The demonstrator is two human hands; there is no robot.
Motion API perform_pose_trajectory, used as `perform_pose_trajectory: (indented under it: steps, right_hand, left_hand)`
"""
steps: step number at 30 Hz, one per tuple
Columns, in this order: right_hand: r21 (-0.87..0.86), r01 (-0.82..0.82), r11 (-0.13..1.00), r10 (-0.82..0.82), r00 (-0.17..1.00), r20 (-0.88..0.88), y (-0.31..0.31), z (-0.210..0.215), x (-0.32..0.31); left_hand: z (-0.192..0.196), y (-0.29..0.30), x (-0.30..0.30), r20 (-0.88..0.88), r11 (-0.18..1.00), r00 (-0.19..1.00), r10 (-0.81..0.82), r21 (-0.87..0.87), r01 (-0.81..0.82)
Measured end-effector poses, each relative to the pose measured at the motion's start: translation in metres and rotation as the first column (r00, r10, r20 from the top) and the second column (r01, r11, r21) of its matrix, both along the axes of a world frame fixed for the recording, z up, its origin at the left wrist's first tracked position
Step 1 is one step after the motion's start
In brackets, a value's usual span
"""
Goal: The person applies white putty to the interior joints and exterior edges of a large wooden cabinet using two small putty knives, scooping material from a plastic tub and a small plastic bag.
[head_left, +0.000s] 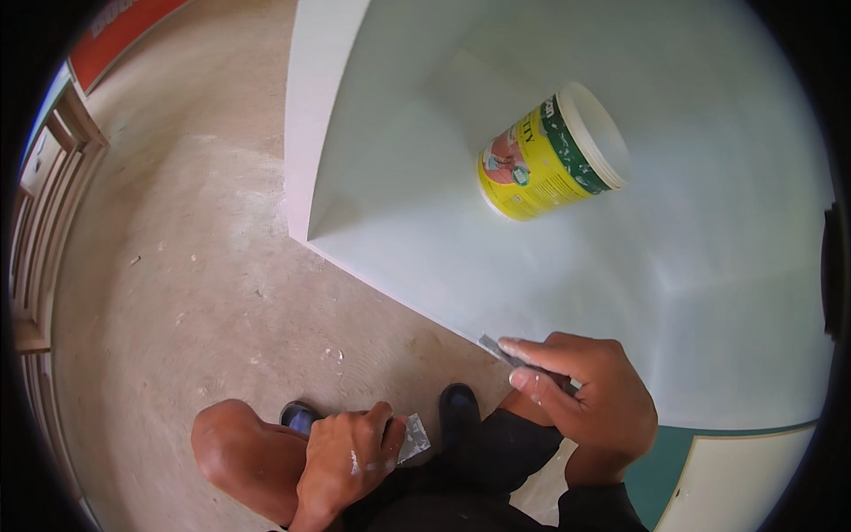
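Observation:
My right hand (pixel 607 395) is closed around a putty knife (pixel 498 348), thumb and forefinger along its length. The tip of its narrow metal blade is at the front edge of a white cabinet-like surface (pixel 399 222); whether it touches cannot be made out. White smears mark those fingers. Lower down, above my lap, my left hand (pixel 350 457) grips a flat metal scraper (pixel 414 439) with whitish smears on its blade. A yellow and green plastic bucket (pixel 541 164) with a white rim stands on the white surface, beyond my right hand.
An upright white side panel (pixel 315 115) rises at the surface's left end. Dusty concrete floor (pixel 195 266) with small crumbs extends left. Stacked wooden frames (pixel 53 204) stand at the far left, near a red board (pixel 115 40). A green panel (pixel 660 461) lies at lower right.

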State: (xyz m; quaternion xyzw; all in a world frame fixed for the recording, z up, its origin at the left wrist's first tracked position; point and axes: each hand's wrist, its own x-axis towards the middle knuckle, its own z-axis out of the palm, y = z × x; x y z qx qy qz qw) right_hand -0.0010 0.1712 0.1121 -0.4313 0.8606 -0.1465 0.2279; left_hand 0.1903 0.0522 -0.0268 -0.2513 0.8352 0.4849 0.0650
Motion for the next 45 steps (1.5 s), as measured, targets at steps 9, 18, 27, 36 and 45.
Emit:
perform_pose_trajectory:
  steps: [9, 18, 27, 36, 45]
  right_hand:
    - [-0.208, 0.005, 0.978, 0.013, 0.996, 0.088, 0.002, -0.029, -0.009]
    - [-0.553, 0.432, 0.713, -0.245, 0.892, 0.381, -0.003, -0.07, -0.026]
    - [-0.633, 0.494, 0.596, -0.201, 0.855, 0.478, -0.001, -0.119, -0.039]
    - [-0.615, 0.49, 0.618, -0.225, 0.859, 0.459, 0.008, -0.119, -0.046]
    - [-0.604, 0.499, 0.622, -0.215, 0.85, 0.482, 0.004, -0.117, -0.043]
  left_hand:
    - [0.0, 0.003, 0.001, -0.003, 0.999, 0.999, 0.04, -0.031, -0.04]
    - [0.004, -0.009, -0.004, -0.08, 0.923, 0.92, 0.385, 0.044, -0.382]
    - [0.003, -0.024, 0.0, -0.097, 0.602, 0.627, 0.773, 0.424, -0.677]
    - [0.002, -0.039, 0.003, 0.008, 0.325, 0.45, 0.893, 0.681, -0.656]
    - [-0.012, -0.07, 0.007, 0.021, 0.123, 0.204, 0.979, 0.735, -0.667]
